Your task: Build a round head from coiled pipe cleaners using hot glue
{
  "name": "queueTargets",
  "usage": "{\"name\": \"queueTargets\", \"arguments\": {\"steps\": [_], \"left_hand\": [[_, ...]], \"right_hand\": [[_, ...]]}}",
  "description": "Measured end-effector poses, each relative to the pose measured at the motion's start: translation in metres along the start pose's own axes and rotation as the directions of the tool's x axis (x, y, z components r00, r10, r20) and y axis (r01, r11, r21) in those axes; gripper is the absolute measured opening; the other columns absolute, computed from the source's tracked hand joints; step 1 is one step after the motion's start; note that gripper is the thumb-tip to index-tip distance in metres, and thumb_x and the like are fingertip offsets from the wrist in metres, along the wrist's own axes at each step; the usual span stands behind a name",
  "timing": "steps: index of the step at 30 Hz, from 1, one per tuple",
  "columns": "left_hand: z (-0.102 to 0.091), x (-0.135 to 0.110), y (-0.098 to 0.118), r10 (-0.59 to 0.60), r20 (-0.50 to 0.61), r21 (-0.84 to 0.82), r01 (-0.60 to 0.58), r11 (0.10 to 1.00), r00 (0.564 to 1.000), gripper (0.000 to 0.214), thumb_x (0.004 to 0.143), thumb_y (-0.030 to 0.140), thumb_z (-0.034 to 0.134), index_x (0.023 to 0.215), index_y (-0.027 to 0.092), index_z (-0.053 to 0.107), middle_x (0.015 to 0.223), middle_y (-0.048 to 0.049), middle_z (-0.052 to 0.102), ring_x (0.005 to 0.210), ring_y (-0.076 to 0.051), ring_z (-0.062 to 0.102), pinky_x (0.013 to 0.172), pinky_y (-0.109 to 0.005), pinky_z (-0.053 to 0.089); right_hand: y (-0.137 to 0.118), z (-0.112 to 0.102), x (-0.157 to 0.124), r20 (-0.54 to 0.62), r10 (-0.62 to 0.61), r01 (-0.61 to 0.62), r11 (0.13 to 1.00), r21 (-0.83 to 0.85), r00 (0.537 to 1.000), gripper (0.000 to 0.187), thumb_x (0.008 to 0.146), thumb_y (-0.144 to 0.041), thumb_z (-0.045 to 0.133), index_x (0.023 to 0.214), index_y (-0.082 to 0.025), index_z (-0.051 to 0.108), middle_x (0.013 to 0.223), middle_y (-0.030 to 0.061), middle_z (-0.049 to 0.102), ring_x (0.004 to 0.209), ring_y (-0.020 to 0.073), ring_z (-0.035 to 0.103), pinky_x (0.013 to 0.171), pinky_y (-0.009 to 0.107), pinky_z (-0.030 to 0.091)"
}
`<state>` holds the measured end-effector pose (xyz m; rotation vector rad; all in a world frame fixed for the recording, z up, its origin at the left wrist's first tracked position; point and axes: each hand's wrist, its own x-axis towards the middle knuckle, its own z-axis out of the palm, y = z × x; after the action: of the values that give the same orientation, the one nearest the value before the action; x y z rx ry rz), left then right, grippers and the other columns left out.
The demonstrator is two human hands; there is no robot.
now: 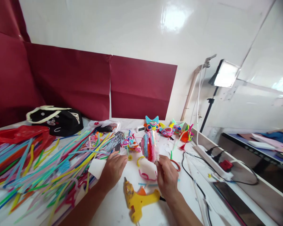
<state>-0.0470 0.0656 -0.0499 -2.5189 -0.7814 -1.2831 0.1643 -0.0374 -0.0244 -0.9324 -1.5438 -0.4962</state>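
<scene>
My right hand (167, 175) is closed around the lower end of a rounded pipe-cleaner craft piece (150, 146), striped in blue, red, white and pink, and holds it upright above the table. My left hand (113, 168) rests by the edge of a pile of loose pipe cleaners (68, 169); its fingers are stretched forward and nothing shows in them. Between my forearms lies a yellow glue gun (139, 201), its nozzle pointing away from me. Just beyond the left hand sits a small multicoloured craft piece (131, 142). A pink pipe-cleaner loop (147, 176) lies below the striped piece.
Finished animal-like pipe-cleaner figures (152, 123) stand along the back. At the left are a red plastic bag (19, 133) and a black pouch (58, 121). A power strip (212, 161), black cable (191, 175), phone (235, 202) and lamp (225, 73) occupy the right side.
</scene>
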Motion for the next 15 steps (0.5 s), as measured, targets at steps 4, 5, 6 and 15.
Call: {"name": "queueTargets", "arguments": {"steps": [4, 5, 6, 15], "left_hand": [[0.0006, 0.0013, 0.0023, -0.003, -0.012, -0.029, 0.002, 1.000, 1.000, 0.015, 0.094, 0.015, 0.044, 0.087, 0.020, 0.057, 0.077, 0.0014, 0.069, 0.073, -0.014, 0.064, 0.096, -0.038, 0.042], [0.0005, 0.0018, 0.0030, 0.003, -0.015, -0.033, -0.004, 0.999, 1.000, 0.015, 0.094, 0.015, 0.045, 0.086, 0.020, 0.057, 0.077, 0.0016, 0.069, 0.073, -0.014, 0.064, 0.096, -0.038, 0.042], [0.0003, 0.0023, 0.0037, 0.010, -0.018, -0.034, -0.011, 0.999, 1.000, 0.016, 0.094, 0.014, 0.045, 0.085, 0.020, 0.056, 0.077, 0.0017, 0.069, 0.073, -0.014, 0.064, 0.095, -0.038, 0.042], [0.0036, 0.0021, -0.0025, 0.064, -0.100, 0.004, -0.064, 0.998, 0.993, 0.023, 0.092, 0.007, 0.040, 0.102, 0.019, 0.057, 0.072, 0.0030, 0.068, 0.069, -0.013, 0.066, 0.091, -0.035, 0.046]], "right_hand": [[0.0001, 0.0007, 0.0016, -0.012, 0.011, -0.010, 1.000, 0.020, 1.000, 0.034, 0.087, 0.001, 0.047, 0.110, -0.023, 0.056, 0.093, 0.0077, 0.065, 0.085, 0.0182, 0.063, 0.071, 0.030, 0.051], [0.0007, 0.0010, 0.0012, -0.012, 0.015, -0.014, 1.000, 0.026, 1.000, 0.034, 0.087, 0.001, 0.047, 0.110, -0.023, 0.055, 0.093, 0.0075, 0.065, 0.086, 0.0183, 0.063, 0.072, 0.030, 0.051], [0.0015, 0.0012, 0.0005, -0.010, 0.021, -0.021, 0.999, 0.030, 1.000, 0.034, 0.087, 0.001, 0.047, 0.110, -0.023, 0.055, 0.093, 0.0074, 0.065, 0.087, 0.0185, 0.063, 0.073, 0.030, 0.051], [0.0071, 0.0033, -0.0009, -0.056, 0.110, -0.107, 0.993, 0.044, 0.992, 0.023, 0.091, -0.002, 0.046, 0.100, -0.023, 0.053, 0.085, 0.0036, 0.060, 0.079, 0.0163, 0.058, 0.068, 0.029, 0.048]]}}
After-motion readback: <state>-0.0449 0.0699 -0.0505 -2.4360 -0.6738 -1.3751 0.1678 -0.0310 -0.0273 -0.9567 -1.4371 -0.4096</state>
